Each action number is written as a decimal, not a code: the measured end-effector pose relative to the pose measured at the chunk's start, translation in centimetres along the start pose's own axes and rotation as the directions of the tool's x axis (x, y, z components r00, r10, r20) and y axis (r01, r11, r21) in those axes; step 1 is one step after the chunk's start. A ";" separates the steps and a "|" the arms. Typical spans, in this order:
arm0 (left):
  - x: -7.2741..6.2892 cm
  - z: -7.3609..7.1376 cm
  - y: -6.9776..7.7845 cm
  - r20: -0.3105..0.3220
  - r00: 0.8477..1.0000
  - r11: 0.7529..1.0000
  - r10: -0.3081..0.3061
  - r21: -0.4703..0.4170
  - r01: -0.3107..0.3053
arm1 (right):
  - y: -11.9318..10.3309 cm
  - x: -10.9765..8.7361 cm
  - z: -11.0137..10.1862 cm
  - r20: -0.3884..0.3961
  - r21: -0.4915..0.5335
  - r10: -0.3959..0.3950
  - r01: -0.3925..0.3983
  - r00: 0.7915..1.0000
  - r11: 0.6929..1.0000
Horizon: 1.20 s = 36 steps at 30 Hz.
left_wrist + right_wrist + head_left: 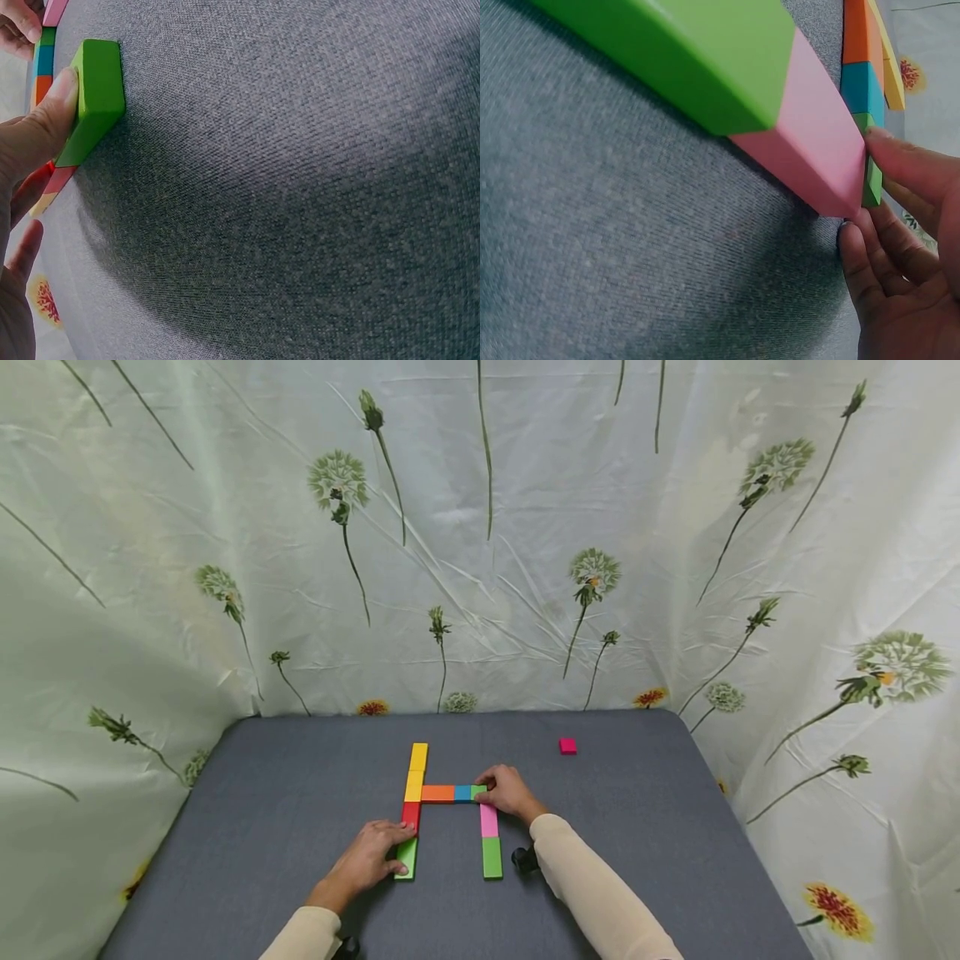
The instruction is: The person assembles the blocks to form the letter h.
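Flat coloured blocks lie end to end on the grey cloth. My left hand (367,858) rests at the near end of the left column, thumb against a green block (100,86) and fingertips on the red block (410,814). Two yellow blocks (416,772) continue that column away from me. Between the columns runs a row of an orange block (438,793), a blue block (462,792) and a small green block (873,185). My right hand (510,792) pinches this small green block, partly covering it. It meets the pink block (488,821), which adjoins a longer green block (492,858).
A crimson block (567,746) lies alone toward the back right of the grey table (637,760). Behind and beside the table hangs a pale curtain (480,568) printed with flowers. Black wrist devices sit under both forearms, close to the cloth.
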<state>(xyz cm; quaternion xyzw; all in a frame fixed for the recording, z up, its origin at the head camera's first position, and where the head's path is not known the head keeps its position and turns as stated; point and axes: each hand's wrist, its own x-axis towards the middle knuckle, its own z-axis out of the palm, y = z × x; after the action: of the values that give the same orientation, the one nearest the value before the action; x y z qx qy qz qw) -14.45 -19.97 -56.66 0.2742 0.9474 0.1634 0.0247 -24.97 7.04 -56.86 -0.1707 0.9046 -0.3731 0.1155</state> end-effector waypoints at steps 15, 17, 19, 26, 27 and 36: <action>0.2 0.0 -0.1 -0.010 1.000 1.000 0.014 0.003 -0.014 | 1.8 -0.6 -1.7 -0.179 0.126 0.010 0.013 0.984 0.992; 0.2 0.1 -0.2 -0.011 1.000 1.000 0.014 0.009 -0.014 | 2.5 -0.7 -2.4 -0.245 0.119 0.024 0.006 0.969 0.993; 0.2 0.1 -0.2 -0.005 1.000 1.000 0.012 0.011 -0.012 | 3.4 -0.7 -3.2 -0.310 0.110 0.047 -0.014 0.950 0.994; 0.2 0.1 -0.2 -0.026 0.999 0.999 0.030 0.016 -0.030 | 7.2 -1.0 -5.5 -0.525 0.097 0.095 -0.052 0.846 0.994; 0.1 0.1 -0.2 -0.031 0.999 0.999 0.035 0.018 -0.034 | 7.7 -1.0 -5.8 -0.545 0.101 0.107 -0.061 0.831 0.993; 0.1 -0.1 -0.4 -0.033 0.998 0.998 0.058 0.025 -0.057 | 10.5 -0.9 -8.1 -0.489 0.059 0.132 -0.118 0.862 0.991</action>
<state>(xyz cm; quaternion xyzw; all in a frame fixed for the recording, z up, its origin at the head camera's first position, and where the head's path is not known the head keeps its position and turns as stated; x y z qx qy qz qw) -14.74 -20.24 -56.72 0.2990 0.9412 0.1572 0.0009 -29.18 19.50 -58.66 -0.0097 0.9081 -0.4083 -0.0920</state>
